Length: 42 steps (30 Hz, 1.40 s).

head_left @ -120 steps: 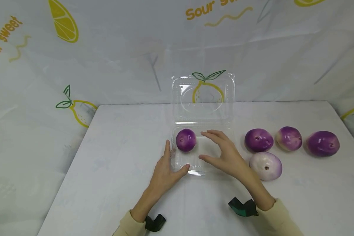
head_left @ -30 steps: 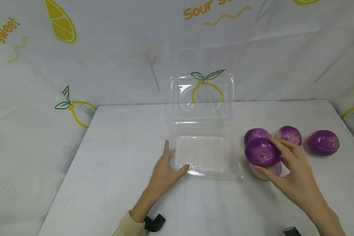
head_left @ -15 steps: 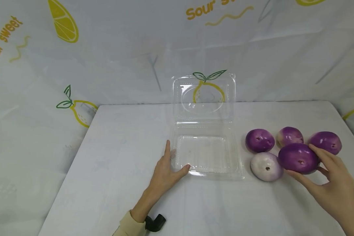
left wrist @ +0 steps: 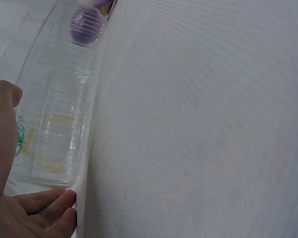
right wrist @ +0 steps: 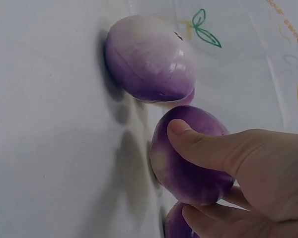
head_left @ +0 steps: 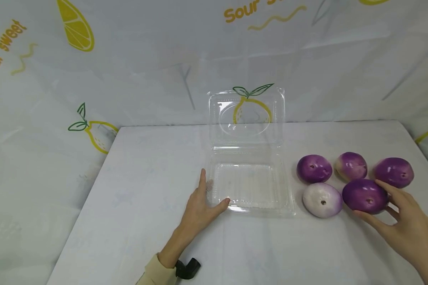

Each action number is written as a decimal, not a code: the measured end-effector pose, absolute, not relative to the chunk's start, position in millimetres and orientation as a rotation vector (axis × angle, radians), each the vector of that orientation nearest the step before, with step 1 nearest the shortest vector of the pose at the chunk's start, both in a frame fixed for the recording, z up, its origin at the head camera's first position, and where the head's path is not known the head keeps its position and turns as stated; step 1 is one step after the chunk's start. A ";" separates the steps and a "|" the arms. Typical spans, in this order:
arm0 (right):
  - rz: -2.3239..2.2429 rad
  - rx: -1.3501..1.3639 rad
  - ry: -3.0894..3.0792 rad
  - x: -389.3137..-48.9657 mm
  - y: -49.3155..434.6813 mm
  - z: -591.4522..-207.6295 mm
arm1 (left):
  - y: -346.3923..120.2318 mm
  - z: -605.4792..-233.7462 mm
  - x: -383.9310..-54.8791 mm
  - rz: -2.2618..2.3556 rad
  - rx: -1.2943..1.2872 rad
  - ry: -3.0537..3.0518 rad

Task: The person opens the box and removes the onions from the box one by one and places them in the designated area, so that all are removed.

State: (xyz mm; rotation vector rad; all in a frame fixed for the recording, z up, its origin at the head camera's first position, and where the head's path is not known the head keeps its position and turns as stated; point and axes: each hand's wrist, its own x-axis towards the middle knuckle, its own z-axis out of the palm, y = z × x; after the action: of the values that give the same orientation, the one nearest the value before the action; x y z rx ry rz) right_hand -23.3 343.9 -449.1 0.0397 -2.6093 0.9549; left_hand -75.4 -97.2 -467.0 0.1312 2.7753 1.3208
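At the right, my right hand (head_left: 401, 221) pinches a glossy purple oval vegetable (head_left: 364, 196) between thumb and fingers, low at the table. In the right wrist view the thumb (right wrist: 198, 144) presses on its side. Beside it lies a mostly white, purple-tinged one (head_left: 322, 201). Behind these are a purple one (head_left: 314, 168), a purple-and-cream one (head_left: 351, 166) and another purple one (head_left: 393, 172). My left hand (head_left: 199, 209), fingers extended, rests at the front left corner of a clear plastic clamshell box (head_left: 247, 186), which has nothing in it.
The box's transparent lid (head_left: 245, 114) stands raised at the back, near the white lemon-print sheet (head_left: 146, 71). A white cloth covers the table (head_left: 139, 178). A black wrist device (head_left: 188, 269) sits at my left wrist.
My right hand has carried the purple vegetable from the box rightward past the white one, then lowered it toward the table. My left hand has stayed at the box corner.
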 end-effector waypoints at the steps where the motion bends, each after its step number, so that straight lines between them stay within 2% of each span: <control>1: 0.957 0.041 -2.617 -23.4 345.2 -450.4 | -97.1 -467.0 -75.5 1.322 0.132 2.775; 16: 1.003 0.083 -2.694 -21.6 356.0 -468.1 | -96.6 -467.3 -77.1 1.332 0.129 2.769; 42: 1.034 0.133 -2.655 -22.9 357.2 -472.9 | -97.3 -466.5 -74.7 1.360 0.117 2.752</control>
State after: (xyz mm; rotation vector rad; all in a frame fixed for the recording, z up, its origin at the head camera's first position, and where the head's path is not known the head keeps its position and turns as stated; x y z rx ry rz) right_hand -22.9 357.2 -472.9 0.1334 -2.6553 1.0338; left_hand -74.7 -97.3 -466.5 0.1172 2.7522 1.3603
